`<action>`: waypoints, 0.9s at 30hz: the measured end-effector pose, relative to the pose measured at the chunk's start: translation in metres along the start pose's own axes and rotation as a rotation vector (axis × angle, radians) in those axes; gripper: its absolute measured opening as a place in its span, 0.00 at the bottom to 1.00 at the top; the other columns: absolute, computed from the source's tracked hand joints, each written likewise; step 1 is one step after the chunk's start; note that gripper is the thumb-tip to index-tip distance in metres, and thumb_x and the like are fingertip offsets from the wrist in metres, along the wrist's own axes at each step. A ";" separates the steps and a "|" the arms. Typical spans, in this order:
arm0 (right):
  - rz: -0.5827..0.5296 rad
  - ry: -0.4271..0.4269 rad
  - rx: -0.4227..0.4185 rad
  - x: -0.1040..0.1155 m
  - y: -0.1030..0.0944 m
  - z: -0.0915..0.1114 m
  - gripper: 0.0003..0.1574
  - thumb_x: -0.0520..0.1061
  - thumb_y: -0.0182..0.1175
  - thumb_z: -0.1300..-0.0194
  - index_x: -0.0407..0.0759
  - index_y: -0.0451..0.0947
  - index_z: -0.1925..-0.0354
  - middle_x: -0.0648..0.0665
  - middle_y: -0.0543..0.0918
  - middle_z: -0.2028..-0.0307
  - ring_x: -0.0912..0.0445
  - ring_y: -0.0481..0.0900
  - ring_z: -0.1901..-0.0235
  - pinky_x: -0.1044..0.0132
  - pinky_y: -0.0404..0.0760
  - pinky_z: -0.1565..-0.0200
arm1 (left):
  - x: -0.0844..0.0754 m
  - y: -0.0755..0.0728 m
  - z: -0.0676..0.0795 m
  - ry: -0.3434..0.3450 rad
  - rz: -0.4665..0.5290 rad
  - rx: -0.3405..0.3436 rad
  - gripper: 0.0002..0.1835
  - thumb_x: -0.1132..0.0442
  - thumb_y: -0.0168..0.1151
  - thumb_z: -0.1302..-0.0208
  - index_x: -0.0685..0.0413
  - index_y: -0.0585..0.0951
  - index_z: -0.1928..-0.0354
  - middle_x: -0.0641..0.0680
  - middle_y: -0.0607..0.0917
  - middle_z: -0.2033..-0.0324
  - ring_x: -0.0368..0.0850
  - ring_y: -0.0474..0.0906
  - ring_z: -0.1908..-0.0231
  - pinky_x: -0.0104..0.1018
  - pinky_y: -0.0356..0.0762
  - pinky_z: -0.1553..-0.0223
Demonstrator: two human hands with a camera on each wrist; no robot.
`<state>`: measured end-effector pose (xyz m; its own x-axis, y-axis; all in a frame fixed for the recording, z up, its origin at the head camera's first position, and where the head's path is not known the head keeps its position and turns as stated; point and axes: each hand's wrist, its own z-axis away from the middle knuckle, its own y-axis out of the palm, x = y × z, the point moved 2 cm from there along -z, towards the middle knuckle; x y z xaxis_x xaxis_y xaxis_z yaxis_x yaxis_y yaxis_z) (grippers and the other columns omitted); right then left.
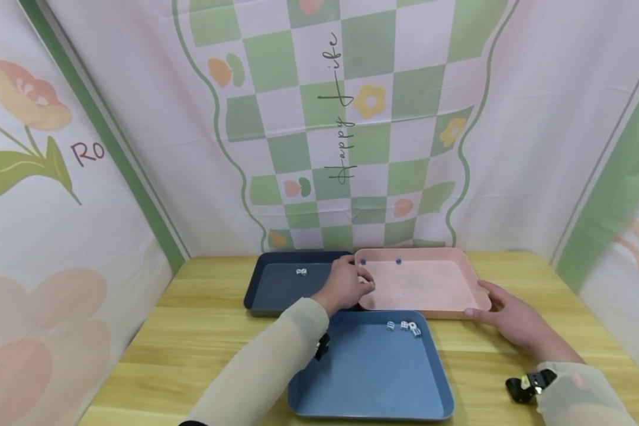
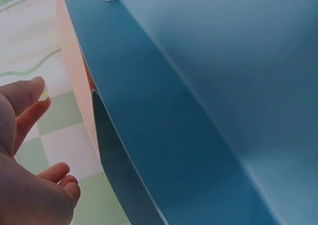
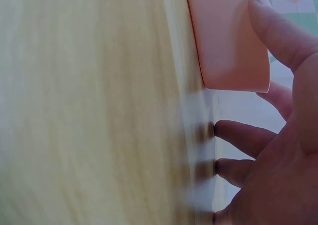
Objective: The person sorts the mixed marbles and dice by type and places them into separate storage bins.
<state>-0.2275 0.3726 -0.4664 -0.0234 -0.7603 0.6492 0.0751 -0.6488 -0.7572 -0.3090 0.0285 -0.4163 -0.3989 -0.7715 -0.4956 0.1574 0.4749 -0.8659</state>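
My left hand [image 1: 346, 285] is above the left end of the pink tray [image 1: 426, 315], beside the dark navy tray [image 1: 277, 296]. Between thumb and forefinger it pinches a tiny pale yellow piece [image 2: 43, 94], mostly hidden by the fingertips; its kind cannot be made out. The other fingers curl loosely. My right hand [image 1: 516, 319] grips the near right corner of the pink tray, thumb on the front wall and forefinger round the side. Two small blue dice, one left [image 1: 363, 261] and one right [image 1: 398, 261], lie along the pink tray's far side.
A larger blue tray [image 1: 373, 378] stands in front, with several white dice [image 1: 404, 325] near its far edge. Two white dice [image 1: 301, 272] sit in the navy tray. All trays are on a wooden table [image 1: 181, 349], with a patterned curtain [image 1: 330, 148] behind.
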 end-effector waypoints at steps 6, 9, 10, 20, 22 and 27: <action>0.007 -0.007 -0.004 0.000 0.000 0.001 0.65 0.70 0.62 0.36 0.35 0.44 0.22 0.17 0.54 0.32 0.20 0.52 0.36 0.24 0.54 0.44 | 0.001 0.001 -0.003 0.008 -0.046 0.000 0.06 0.53 0.65 0.31 0.38 0.89 0.62 0.40 0.87 0.60 0.45 0.54 0.28 0.41 0.57 0.32; 0.012 -0.007 -0.006 0.000 0.000 0.001 0.65 0.70 0.62 0.36 0.35 0.44 0.22 0.17 0.54 0.32 0.20 0.52 0.36 0.24 0.54 0.44 | 0.002 0.001 -0.003 0.005 -0.054 -0.007 0.09 0.52 0.64 0.30 0.39 0.89 0.53 0.43 0.87 0.58 0.48 0.52 0.27 0.44 0.56 0.31; 0.013 -0.008 -0.008 0.000 0.000 0.000 0.65 0.70 0.62 0.36 0.35 0.44 0.22 0.17 0.54 0.32 0.20 0.52 0.36 0.24 0.54 0.44 | 0.003 0.001 -0.003 0.002 -0.052 -0.014 0.12 0.52 0.64 0.30 0.39 0.87 0.48 0.46 0.86 0.52 0.49 0.50 0.26 0.45 0.57 0.31; 0.014 -0.004 -0.012 -0.002 0.000 0.000 0.65 0.70 0.62 0.36 0.37 0.43 0.22 0.17 0.54 0.32 0.20 0.52 0.36 0.24 0.54 0.44 | 0.008 0.000 -0.004 -0.012 0.021 -0.081 0.29 0.51 0.67 0.32 0.35 0.73 0.30 0.61 0.53 0.25 0.56 0.45 0.25 0.49 0.64 0.34; 0.013 -0.004 -0.012 -0.002 0.000 0.000 0.65 0.70 0.62 0.36 0.36 0.43 0.22 0.17 0.54 0.32 0.19 0.52 0.36 0.24 0.54 0.44 | 0.009 -0.001 -0.003 -0.022 0.029 -0.074 0.29 0.50 0.66 0.32 0.34 0.73 0.30 0.60 0.53 0.24 0.55 0.44 0.25 0.49 0.64 0.35; 0.014 0.000 -0.011 -0.001 0.000 0.000 0.66 0.71 0.61 0.37 0.37 0.43 0.22 0.17 0.54 0.32 0.19 0.51 0.36 0.24 0.53 0.44 | 0.011 0.000 -0.001 -0.037 0.028 -0.051 0.29 0.50 0.67 0.33 0.38 0.74 0.30 0.60 0.52 0.24 0.55 0.45 0.25 0.49 0.63 0.34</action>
<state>-0.2275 0.3736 -0.4667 -0.0225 -0.7694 0.6383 0.0646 -0.6383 -0.7671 -0.3149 0.0204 -0.4219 -0.3609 -0.7724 -0.5226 0.1213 0.5167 -0.8475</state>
